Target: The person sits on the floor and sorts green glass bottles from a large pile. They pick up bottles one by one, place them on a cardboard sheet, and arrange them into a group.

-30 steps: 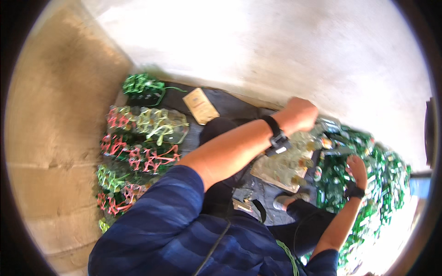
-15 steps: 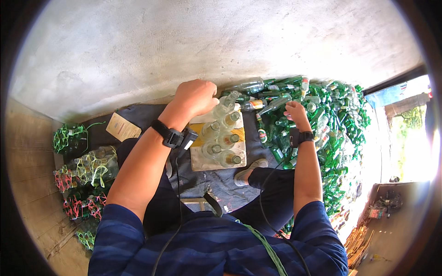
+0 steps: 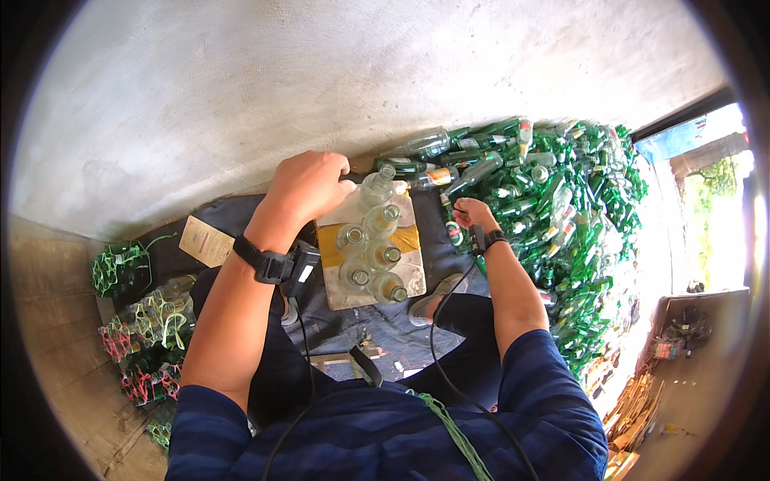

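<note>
My left hand [image 3: 309, 186] hovers by the far left corner of a pale board [image 3: 341, 299] with a yellow band. Its thumb and forefinger are apart, with no object visible between them; the other fingers are curled. Closest to it stands a clear glass bottle [image 3: 376, 191] at the board's far edge. Several more upright clear bottles, such as a near one [image 3: 388, 287], stand together on the board. My right hand [image 3: 475, 215] is at the left edge of a heap of green bottles [image 3: 553, 216], loosely curled, fingers slightly parted, holding nothing visible. A labelled green bottle [image 3: 454, 232] lies just beside it.
A bare wall [image 3: 321, 88] rises behind the board. Tied bundles of bottles [image 3: 152, 321] line the left side, near a tan paper [image 3: 207, 242] on dark sheeting. My shoe [image 3: 429, 306] is by the board's right corner. A cable [image 3: 437, 321] hangs from the right wrist.
My left hand has drawn away leftward from the far clear bottle. The right hand has moved left and nearer to me, toward the heap's edge. The view has shifted slightly.
</note>
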A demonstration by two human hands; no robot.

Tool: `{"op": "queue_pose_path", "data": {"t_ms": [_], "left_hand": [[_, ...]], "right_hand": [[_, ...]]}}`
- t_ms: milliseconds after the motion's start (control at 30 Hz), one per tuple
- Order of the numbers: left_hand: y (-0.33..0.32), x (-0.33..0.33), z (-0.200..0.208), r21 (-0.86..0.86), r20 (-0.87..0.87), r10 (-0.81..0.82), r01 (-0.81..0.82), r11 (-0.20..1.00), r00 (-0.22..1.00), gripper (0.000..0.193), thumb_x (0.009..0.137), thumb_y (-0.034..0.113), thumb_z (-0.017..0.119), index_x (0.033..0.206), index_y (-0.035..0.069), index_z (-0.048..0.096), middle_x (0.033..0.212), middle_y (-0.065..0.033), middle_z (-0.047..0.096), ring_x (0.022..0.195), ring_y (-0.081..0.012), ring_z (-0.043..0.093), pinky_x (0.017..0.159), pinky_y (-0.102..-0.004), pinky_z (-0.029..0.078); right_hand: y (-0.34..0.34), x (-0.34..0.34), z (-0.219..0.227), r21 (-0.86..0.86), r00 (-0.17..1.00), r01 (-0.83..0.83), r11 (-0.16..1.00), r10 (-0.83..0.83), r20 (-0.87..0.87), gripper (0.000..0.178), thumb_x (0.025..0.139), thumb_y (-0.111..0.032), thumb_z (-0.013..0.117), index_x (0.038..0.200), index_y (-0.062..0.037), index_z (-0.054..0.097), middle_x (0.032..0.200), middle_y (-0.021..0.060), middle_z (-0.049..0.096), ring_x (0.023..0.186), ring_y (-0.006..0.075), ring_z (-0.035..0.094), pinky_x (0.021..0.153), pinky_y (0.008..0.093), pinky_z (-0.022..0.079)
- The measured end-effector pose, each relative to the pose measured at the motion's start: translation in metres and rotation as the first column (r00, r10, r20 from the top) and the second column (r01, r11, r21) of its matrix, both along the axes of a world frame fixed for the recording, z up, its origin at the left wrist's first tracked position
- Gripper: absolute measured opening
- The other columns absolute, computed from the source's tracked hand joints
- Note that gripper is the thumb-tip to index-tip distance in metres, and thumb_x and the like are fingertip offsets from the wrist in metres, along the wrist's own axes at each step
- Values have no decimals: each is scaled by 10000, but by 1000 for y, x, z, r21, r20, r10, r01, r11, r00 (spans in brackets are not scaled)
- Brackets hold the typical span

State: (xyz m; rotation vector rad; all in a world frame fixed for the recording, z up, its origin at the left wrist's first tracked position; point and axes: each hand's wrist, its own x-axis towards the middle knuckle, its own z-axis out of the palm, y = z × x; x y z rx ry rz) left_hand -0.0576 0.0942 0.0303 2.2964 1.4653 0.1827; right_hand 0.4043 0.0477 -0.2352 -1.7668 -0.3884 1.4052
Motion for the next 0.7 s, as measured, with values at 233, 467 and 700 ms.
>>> {"op": "queue_pose_path", "data": {"t_ms": [233,467,700], "left_hand": [[4,13,1,-37,-34,-14,12,999,999,338,930,316,742,1174,85,775,1034,-166,795,1004,-379,748,882,-470,583],[9,24,-5,-24,-69,3,-5,1000,998,335,931,319,754,1174,89,773,977,-157,796,930,-366,760,826,-460,587],[12,38,-4,-67,-111,39,-46,997,993,323,941,306,742,1157,67,767,1000,-200,774,958,-405,733,851,-494,574]], "right_hand": [[8,21,-56,32,996,-82,996,80,42,206,1027,-131,637,1220,-93,696,1100,24,706,840,202,719,661,348,608],[29,22,-87,-11,995,33,999,-32,95,125,1016,-124,635,1067,-23,688,921,74,709,739,199,742,545,346,601],[70,38,-146,-71,989,-4,997,15,148,158,1024,-113,607,1026,16,699,854,111,758,650,198,733,556,344,595]]}}
